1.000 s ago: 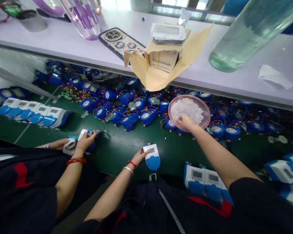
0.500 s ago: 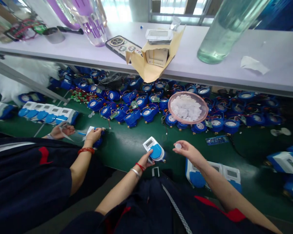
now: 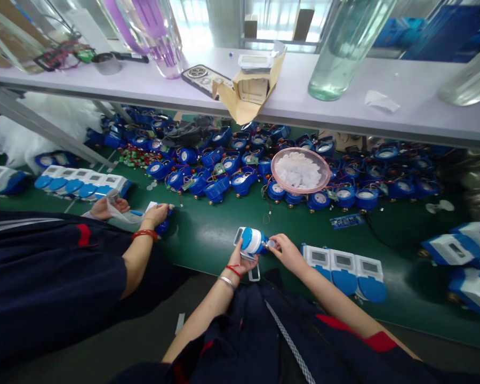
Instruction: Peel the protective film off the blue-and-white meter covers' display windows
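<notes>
Navy cloth covers the person's lap, and from it both bare forearms slant forward and inward over the green table [image 3: 208, 240]. A white frame [image 3: 254, 273] lies just beside the left hand [image 3: 246, 260], which is turned up, its fingers and thumb clamped round a blue-and-white meter [image 3: 253, 241] tilted on its side. Right of it, the right hand [image 3: 282, 248] bends in toward the brass fitting of the meter, thumb and fingertips pinched on a small translucent disc [image 3: 271, 244]; whether the disc touches the fitting cannot be told. Three meters [image 3: 344, 272] stand in a row near the right forearm. To the left, a co-worker's hands [image 3: 155, 214] handle a clear strip and another meter. Farther off, a pink bowl [image 3: 278, 181] of similar discs rests among blue housings [image 3: 217, 188] with loose wires. Beyond them, a pale shelf [image 3: 290, 109] carries a phone [image 3: 206, 78], a torn box [image 3: 252, 90] and bottles [image 3: 332, 80].
</notes>
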`<state>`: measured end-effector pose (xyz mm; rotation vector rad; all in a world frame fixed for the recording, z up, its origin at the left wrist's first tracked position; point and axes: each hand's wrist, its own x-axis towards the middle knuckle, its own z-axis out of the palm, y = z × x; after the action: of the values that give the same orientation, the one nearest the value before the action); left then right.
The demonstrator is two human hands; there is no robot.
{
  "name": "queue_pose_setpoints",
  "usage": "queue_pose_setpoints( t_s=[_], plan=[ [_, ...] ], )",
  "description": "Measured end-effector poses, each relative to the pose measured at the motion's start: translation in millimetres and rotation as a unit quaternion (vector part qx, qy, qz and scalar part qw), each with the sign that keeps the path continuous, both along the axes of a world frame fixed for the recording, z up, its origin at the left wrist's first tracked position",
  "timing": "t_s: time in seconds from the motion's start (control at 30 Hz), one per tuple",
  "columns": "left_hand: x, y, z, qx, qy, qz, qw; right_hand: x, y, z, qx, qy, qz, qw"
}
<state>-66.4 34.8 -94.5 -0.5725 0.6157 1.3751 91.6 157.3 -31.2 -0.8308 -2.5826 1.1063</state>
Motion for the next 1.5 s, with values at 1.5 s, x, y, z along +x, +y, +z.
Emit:
queue_pose_setpoints(
  t_s=[1.5],
  plan=[
    [-14.3,-0.8,6.3,-0.06,0.09,-0.055,0.993,-22.3,-29.8,-8.6,0.206,-0.338,0.079,0.915]
  ],
)
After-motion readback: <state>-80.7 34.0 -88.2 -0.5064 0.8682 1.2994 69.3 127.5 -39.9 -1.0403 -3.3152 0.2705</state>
